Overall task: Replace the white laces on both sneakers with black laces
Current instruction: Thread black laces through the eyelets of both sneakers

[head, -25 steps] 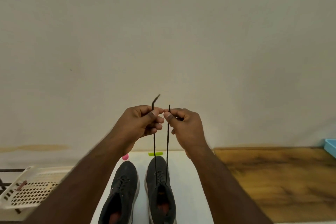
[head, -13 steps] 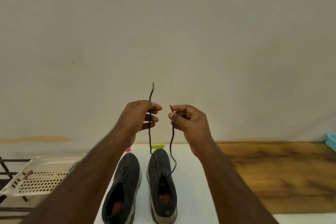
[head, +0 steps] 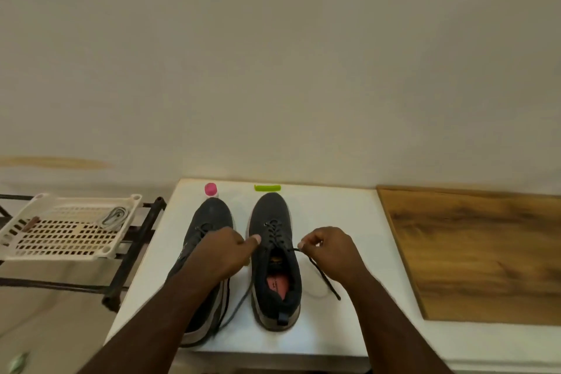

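Note:
Two dark sneakers stand side by side on a white board (head: 334,215), toes pointing away from me. The left sneaker (head: 212,212) is partly hidden under my left forearm. A black lace (head: 274,232) runs through the eyelets of the right sneaker (head: 274,288). My right hand (head: 332,253) pinches the lace's right end just beside the shoe's collar, and the tail trails over the board. My left hand (head: 224,255) lies between the shoes with its thumb on the right sneaker's side. The lace's left end comes out from under its curled fingers. A white lace (head: 113,215) lies in the basket.
A cream plastic basket (head: 60,240) sits on a black metal rack (head: 136,240) to the left. A pink-capped bottle (head: 211,190) and a green object (head: 267,188) stand at the board's far edge. A wooden board (head: 473,252) lies to the right, and a wall rises behind.
Both hands came down from chest height, where they held the lace ends up, to the right sneaker. The view tipped downward and the lace now lies slack on the board.

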A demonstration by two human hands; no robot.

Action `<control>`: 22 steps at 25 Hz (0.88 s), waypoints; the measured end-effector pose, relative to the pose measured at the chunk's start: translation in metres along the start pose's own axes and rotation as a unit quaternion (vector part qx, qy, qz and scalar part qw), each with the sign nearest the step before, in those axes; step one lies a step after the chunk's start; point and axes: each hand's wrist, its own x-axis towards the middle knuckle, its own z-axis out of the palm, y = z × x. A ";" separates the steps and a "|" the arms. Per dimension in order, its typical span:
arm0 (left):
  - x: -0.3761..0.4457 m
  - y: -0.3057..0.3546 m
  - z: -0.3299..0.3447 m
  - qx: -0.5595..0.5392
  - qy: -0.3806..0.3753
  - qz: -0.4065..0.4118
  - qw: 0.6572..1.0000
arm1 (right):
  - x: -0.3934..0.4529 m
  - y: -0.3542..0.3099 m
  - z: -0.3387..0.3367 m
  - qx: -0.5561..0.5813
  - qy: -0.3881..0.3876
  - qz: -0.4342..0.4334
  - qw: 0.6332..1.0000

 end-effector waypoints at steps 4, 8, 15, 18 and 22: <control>0.033 0.000 0.009 -0.111 -0.010 0.139 0.984 | 0.026 -0.010 0.012 0.079 0.004 -0.046 0.996; 0.057 -0.016 0.024 -0.173 -0.059 0.169 0.968 | 0.044 -0.002 0.022 0.086 -0.061 -0.059 0.993; 0.070 -0.016 0.022 -0.158 -0.071 0.187 0.967 | 0.049 0.001 0.022 0.094 -0.075 -0.051 0.991; 0.068 -0.020 0.022 -0.156 -0.093 0.198 0.963 | 0.045 -0.004 0.018 0.096 -0.109 -0.070 0.987; 0.067 -0.019 0.023 -0.143 -0.085 0.218 0.962 | 0.041 -0.010 0.014 -0.007 -0.127 -0.115 0.985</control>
